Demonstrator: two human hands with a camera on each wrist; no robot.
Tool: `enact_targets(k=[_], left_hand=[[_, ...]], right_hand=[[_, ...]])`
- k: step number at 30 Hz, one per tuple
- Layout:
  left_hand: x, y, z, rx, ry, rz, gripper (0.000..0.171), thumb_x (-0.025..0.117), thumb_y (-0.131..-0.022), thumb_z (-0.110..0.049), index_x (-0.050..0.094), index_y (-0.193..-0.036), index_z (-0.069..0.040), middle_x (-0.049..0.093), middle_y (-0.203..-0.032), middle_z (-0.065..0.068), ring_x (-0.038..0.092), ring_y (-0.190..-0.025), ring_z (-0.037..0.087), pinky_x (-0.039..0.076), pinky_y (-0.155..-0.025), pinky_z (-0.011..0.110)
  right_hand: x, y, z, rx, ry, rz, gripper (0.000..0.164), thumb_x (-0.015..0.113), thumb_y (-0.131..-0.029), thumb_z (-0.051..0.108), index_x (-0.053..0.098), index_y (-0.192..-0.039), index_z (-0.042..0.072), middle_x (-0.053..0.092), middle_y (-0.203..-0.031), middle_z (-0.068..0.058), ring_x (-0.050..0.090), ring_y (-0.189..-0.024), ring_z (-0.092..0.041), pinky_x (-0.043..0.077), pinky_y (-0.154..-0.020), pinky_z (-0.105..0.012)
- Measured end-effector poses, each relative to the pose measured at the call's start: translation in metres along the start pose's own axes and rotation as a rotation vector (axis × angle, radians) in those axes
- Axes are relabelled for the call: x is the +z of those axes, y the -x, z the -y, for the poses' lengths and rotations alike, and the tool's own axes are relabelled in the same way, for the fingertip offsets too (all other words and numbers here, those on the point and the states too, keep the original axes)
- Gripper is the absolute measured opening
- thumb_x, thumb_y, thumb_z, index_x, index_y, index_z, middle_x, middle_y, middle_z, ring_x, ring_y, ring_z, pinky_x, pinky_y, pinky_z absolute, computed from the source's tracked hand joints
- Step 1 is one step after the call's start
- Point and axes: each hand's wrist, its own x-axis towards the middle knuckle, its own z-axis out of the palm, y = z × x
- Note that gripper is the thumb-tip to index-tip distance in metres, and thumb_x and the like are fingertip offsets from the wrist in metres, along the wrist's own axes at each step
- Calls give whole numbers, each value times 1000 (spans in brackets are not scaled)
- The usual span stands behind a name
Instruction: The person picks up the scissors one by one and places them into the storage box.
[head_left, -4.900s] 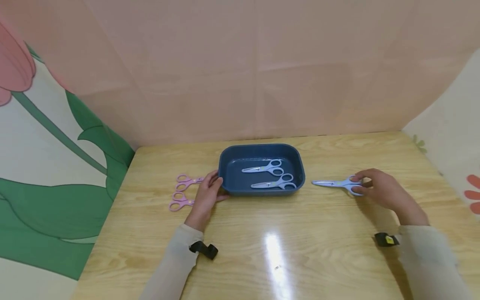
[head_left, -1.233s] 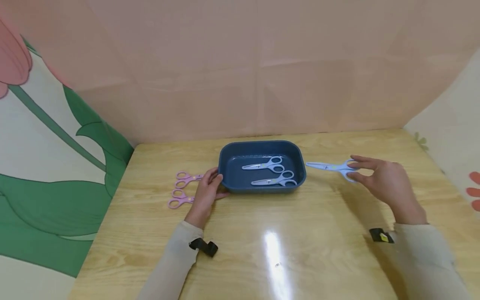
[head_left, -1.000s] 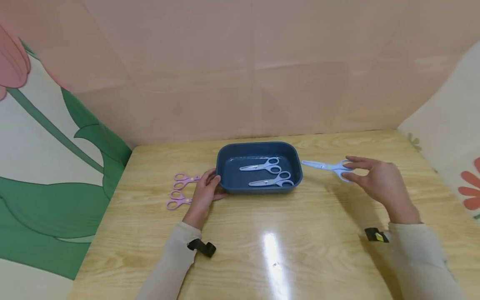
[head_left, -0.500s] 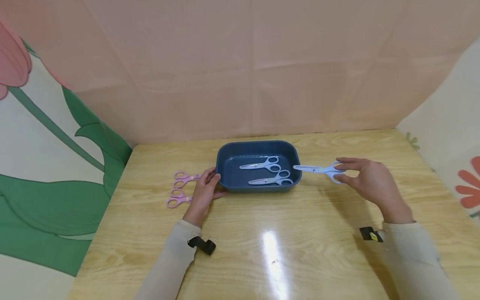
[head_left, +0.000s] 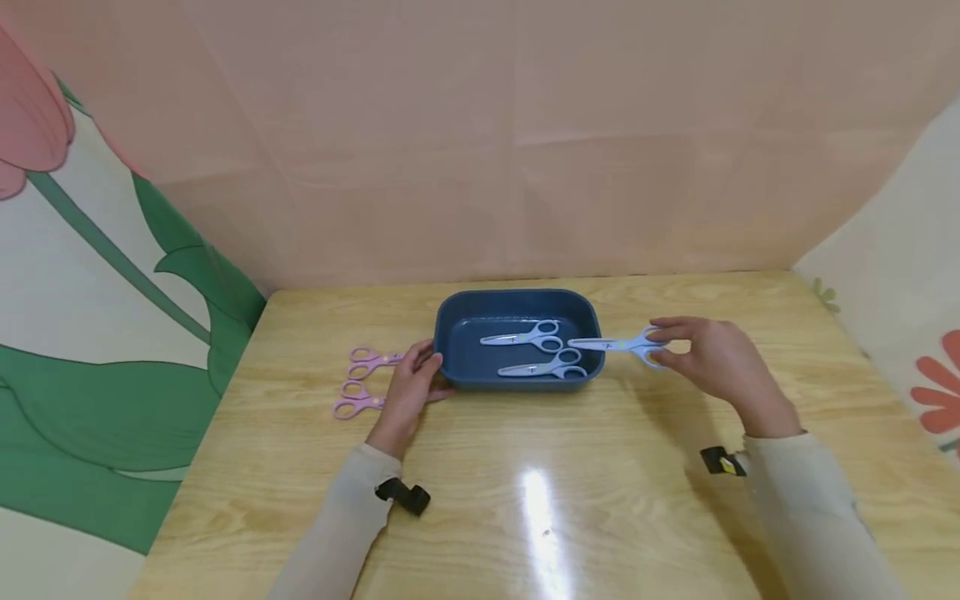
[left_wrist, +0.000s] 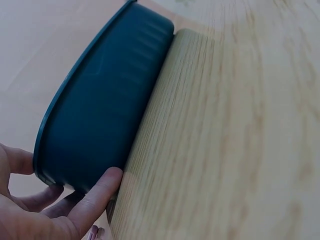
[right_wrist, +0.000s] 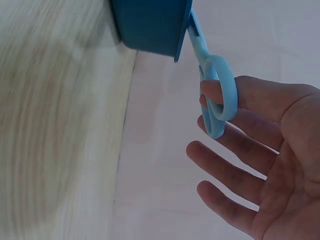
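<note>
The right hand (head_left: 712,358) pinches light-blue scissors (head_left: 624,344) by the handles, other fingers spread; the blades cross the dark-blue tray (head_left: 517,386)'s right rim, tips over its interior. Two matching pairs (head_left: 537,336) lie inside. The left hand (head_left: 408,390), fingers loosely extended, touches the tray's left end, near pink scissors (head_left: 375,402). Wooden tabletop (head_left: 630,508) stretches rightward and in front.

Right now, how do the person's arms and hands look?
The left sleeve and right sleeve are pale and long. The left hand and right hand are ungloved. Each wrist bears a small black device; the right one shows a yellow mark.
</note>
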Motion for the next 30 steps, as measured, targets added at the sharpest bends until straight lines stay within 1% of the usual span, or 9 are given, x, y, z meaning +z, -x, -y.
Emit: enact_targets(k=[6, 9, 11, 14, 17, 20, 22, 26, 30], left_hand=[[1, -2, 3, 0, 10, 8, 43, 49, -104, -15, 44, -146, -5, 47, -148, 20, 53, -128, 38, 63, -78, 46], [1, -4, 4, 9, 11, 9, 43, 49, -104, -15, 44, -146, -4, 48, -148, 20, 53, -129, 37, 63, -76, 45], [1, -4, 4, 10, 12, 6, 43, 49, -104, -15, 44, -146, -5, 48, -148, 19, 53, -129, 36, 63, -76, 45], [1, -4, 4, 17, 7, 4, 43, 49, -104, -14, 44, -146, -4, 48, -148, 19, 53, -130, 37, 63, -76, 46], [0, -2, 5, 18, 9, 2, 43, 49, -104, -14, 44, -146, -4, 47, -149, 19, 52, -131, 37, 63, -77, 48], [0, 0, 6, 18, 9, 0, 43, 49, -104, -13, 44, -146, -3, 46, -149, 21, 52, -130, 38, 63, -77, 48], [0, 1, 7, 16, 7, -2, 43, 49, -104, -13, 44, -146, -3, 47, -149, 21, 52, -129, 38, 63, -76, 47], [0, -1, 7, 20, -2, -4, 43, 49, -104, -14, 44, -146, -4, 47, -148, 20, 54, -127, 37, 63, -76, 45], [0, -1, 5, 25, -4, 0, 44, 49, -104, -15, 44, -146, -4, 47, -149, 20, 53, -128, 38, 63, -77, 47]], right_hand=[[-2, -8, 11, -4, 0, 32, 29, 77, -87, 28, 77, -112, 13, 66, -133, -10, 37, -44, -8, 35, -55, -25], [-2, -12, 15, -7, -1, 40, 28, 77, -86, 26, 77, -111, 13, 66, -133, -10, 39, -47, -9, 35, -56, -26], [-3, -15, 17, -8, -2, 49, 28, 77, -86, 25, 77, -111, 13, 66, -134, -11, 45, -51, -10, 37, -58, -26], [-3, -19, 20, -16, 13, 53, 26, 78, -85, 24, 78, -110, 14, 66, -133, -10, 58, -62, -16, 43, -61, -29], [-2, -22, 24, -31, 39, 58, 25, 77, -85, 23, 78, -109, 15, 67, -132, -9, 69, -85, -25, 51, -69, -36], [-3, -26, 29, -36, 51, 78, 24, 77, -85, 22, 78, -109, 16, 67, -132, -8, 69, -102, -33, 54, -77, -45], [-3, -28, 34, -44, 57, 86, 24, 77, -85, 21, 79, -108, 15, 68, -131, -8, 67, -107, -36, 54, -81, -49], [-3, -33, 42, -58, 62, 87, 23, 77, -84, 20, 79, -107, 15, 69, -130, -8, 67, -107, -35, 54, -84, -51], [-1, -37, 49, -69, 70, 103, 23, 77, -84, 18, 79, -106, 14, 69, -128, -9, 68, -106, -35, 55, -86, -52]])
